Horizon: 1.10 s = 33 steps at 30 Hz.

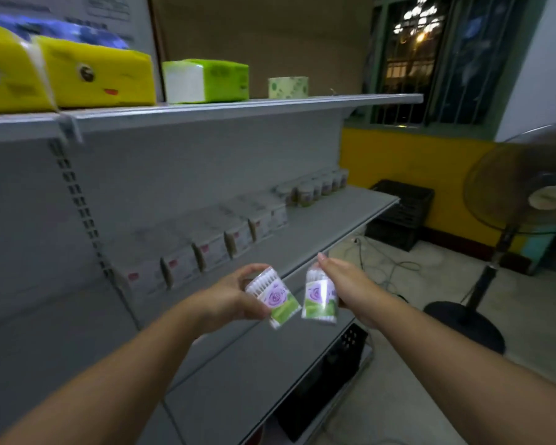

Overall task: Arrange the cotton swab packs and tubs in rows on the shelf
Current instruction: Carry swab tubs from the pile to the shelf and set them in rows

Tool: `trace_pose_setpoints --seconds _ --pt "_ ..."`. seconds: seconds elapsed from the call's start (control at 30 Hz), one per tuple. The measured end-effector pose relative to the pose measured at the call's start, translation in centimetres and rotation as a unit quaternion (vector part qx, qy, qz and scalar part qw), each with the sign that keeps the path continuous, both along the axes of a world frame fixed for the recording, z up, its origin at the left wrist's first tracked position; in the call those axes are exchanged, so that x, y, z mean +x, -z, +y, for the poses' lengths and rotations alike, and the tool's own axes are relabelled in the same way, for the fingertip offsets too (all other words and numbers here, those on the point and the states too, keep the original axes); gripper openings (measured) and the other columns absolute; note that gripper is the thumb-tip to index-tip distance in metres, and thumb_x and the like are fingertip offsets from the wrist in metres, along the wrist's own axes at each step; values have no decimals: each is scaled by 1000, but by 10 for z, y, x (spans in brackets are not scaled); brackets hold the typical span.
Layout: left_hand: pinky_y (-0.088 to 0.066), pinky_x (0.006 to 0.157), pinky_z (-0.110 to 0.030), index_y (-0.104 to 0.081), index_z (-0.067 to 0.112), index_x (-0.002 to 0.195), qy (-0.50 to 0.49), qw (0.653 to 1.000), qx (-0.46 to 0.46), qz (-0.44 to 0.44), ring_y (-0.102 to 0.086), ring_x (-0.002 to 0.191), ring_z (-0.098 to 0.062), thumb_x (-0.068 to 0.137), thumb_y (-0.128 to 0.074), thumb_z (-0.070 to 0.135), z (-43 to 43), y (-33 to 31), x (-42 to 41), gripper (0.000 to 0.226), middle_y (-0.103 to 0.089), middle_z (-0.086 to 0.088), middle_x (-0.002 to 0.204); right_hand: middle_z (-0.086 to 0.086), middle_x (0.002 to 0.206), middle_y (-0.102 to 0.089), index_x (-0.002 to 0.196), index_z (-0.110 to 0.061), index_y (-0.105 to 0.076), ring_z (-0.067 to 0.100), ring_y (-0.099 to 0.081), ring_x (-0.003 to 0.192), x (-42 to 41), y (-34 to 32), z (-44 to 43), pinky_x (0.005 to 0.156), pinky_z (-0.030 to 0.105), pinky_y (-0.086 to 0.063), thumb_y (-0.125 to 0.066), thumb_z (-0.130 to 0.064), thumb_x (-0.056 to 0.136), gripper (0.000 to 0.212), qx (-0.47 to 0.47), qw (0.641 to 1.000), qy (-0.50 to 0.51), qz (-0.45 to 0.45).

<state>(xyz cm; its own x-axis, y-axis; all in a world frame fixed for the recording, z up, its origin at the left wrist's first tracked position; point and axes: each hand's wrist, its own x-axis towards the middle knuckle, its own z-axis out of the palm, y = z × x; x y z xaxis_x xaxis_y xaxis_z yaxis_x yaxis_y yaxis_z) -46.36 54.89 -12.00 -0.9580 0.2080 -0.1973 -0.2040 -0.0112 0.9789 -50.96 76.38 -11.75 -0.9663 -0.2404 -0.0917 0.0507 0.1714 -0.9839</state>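
A first swab pack (pixel 274 297), clear with a purple flower and green label, is gripped by the left hand (pixel 231 298). Its fingers (pixel 254 269) are curled over the pack's upper end, with the thumb pressed against its lower edge, so the pack lies tilted between them. A second swab pack (pixel 320 300) of the same kind is held by the right hand (pixel 345 284). The fingers (pixel 326 263) are laid over its top and along its right side; the thumb is hidden, so the exact grip cannot be told. The two packs are held in the air just beside each other, in front of the front edge of the middle shelf (pixel 321 226). At the back of that shelf a row of boxed packs (pixel 206 248) is seen against the rear panel, and a row of tubs (pixel 318 187) is lined up beyond it, towards the far end.
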Motion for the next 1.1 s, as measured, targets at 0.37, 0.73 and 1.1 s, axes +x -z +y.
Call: trace_pose_setpoints --seconds 0.37,0.73,1.1 --pt "-55 68 -30 -60 5 110 39 991 131 -5 -65 77 -20 72 -54 -19 67 9 -191 46 -65 -13 91 11 84 -59 88 -13 -53 26 -60 79 -157 -20 54 66 32 -45 -57 6 79 22 19 999 42 18" --pt "-54 48 -28 -52 23 107 -289 950 -38 116 -59 74 -14 68 -73 -11 115 28 -336 56 -56 -2 97 -2 98 -59 93 -25 -59 15 -60 88 -330 4 93 62 21 -45 -83 -13 64 39 79 990 7 114" --pt "-43 96 -29 -52 17 131 -527 767 -343 128 -56 114 -26 72 -66 7 118 49 -423 62 -61 -6 124 -22 124 -47 105 -36 -54 1 -51 107 -460 53 115 91 21 -45 -74 -21 79 36 97 950 -117 273"
